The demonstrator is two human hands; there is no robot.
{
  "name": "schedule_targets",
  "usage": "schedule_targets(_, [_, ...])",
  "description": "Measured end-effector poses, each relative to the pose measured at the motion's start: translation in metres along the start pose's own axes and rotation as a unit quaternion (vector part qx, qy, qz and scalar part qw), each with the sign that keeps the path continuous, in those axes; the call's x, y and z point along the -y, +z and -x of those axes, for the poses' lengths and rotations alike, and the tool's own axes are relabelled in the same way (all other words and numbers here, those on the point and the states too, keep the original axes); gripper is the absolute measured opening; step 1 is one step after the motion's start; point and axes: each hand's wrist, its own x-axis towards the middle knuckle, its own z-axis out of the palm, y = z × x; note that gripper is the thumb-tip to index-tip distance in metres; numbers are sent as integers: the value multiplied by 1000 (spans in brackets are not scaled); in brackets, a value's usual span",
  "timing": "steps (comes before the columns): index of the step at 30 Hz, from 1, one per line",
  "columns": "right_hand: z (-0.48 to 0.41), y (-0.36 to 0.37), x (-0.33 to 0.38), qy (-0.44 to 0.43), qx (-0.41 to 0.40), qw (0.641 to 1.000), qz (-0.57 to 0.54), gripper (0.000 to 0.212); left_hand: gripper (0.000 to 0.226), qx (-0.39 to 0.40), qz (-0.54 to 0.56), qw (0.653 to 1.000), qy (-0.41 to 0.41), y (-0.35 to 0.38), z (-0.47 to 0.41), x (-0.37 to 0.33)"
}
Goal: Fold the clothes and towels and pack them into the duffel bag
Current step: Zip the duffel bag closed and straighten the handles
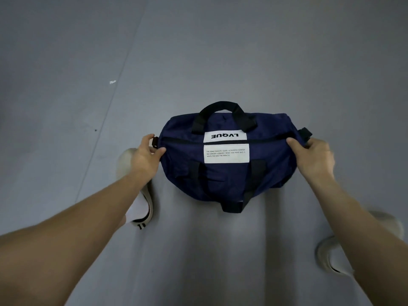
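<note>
Navy fabric, one duffel bag [227, 173] over the grey floor [198, 62], can't tell if it's resting or lifted. Zip looks closed, so the contents are hidden. It has two black handles, a far handle [223, 109] and a near handle [231, 206], plus two white labels. Two hands: left hand [145, 157] pinches the bag's left end, right hand [313, 157] grips its right end.
</note>
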Motion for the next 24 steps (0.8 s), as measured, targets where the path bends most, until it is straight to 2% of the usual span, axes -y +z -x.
schedule_targets(3, [21, 12, -2, -41, -55, 998, 14, 41, 76, 40, -82, 993, 76, 3, 31, 6])
schedule_targets(6, [62, 26, 0, -157, -177, 971, 7, 41, 68, 61, -132, 980, 137, 9, 42, 27])
schedule_targets(7, [81, 36, 2, -206, -184, 961, 11, 36, 64, 71, -122, 980, 140, 14, 43, 37])
schedule_targets(8, [101, 52, 4, -249, -156, 956, 13, 28, 60, 88, -99, 982, 133, 17, 45, 45])
schedule_targets(10, [146, 92, 9, -310, -12, 951, 17, 18, 59, 124, -38, 987, 94, 21, 49, 56])
schedule_targets(12, [186, 133, 16, -322, 146, 935, 22, 26, 57, 152, 2, 986, 71, 24, 51, 56])
schedule_targets(15, [213, 179, 26, -301, 245, 919, 71, 34, 49, 165, 35, 985, 41, 25, 46, 45])
schedule_targets(17, [213, 195, 30, -242, 266, 930, 80, 35, 45, 159, 50, 986, 20, 26, 40, 40])
schedule_targets(20, [201, 209, 33, -206, 203, 955, 71, 49, 43, 168, 96, 981, 9, 24, 35, 34])
schedule_targets(24, [179, 219, 42, -190, 147, 968, 73, 43, 40, 172, 140, 975, 13, 19, 37, 29])
